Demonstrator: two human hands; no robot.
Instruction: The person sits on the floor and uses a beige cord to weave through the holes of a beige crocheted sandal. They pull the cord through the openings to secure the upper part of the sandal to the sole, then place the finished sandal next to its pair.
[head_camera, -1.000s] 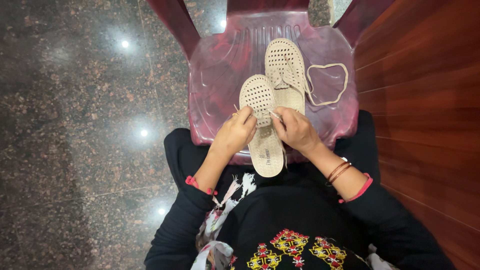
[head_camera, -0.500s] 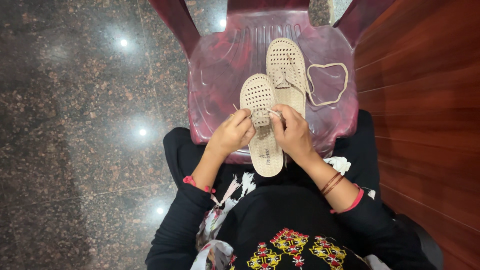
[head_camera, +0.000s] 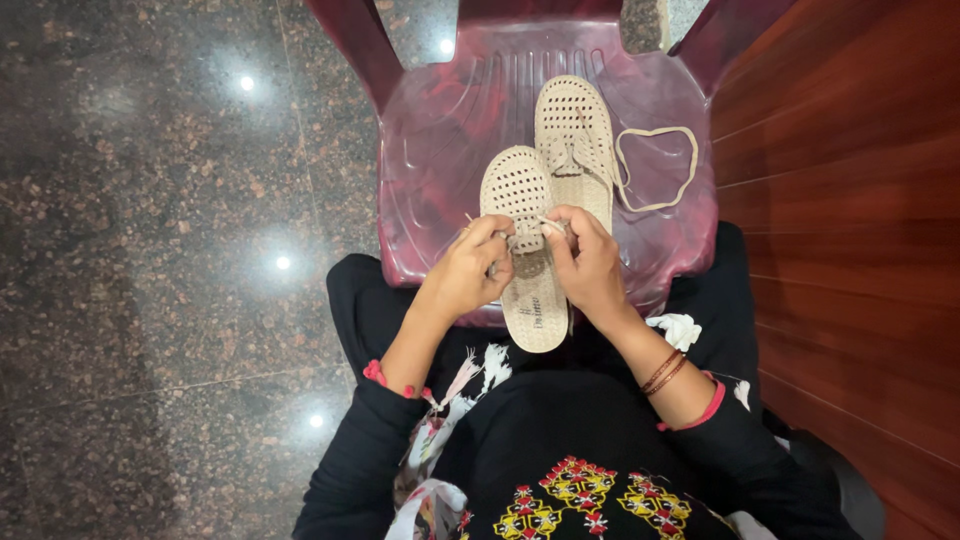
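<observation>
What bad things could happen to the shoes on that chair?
The near shoe sticks out past the front edge of the red chair, so it might tip off if the left hand and right hand let go. The loose lace lies near the chair's side and could slide onto the floor.

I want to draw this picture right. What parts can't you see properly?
- Head view: the lace holes of the near shoe are covered by the left hand and right hand.
- The chair back is cut off by the top edge.
- The loose lace ends run behind the far shoe.
</observation>
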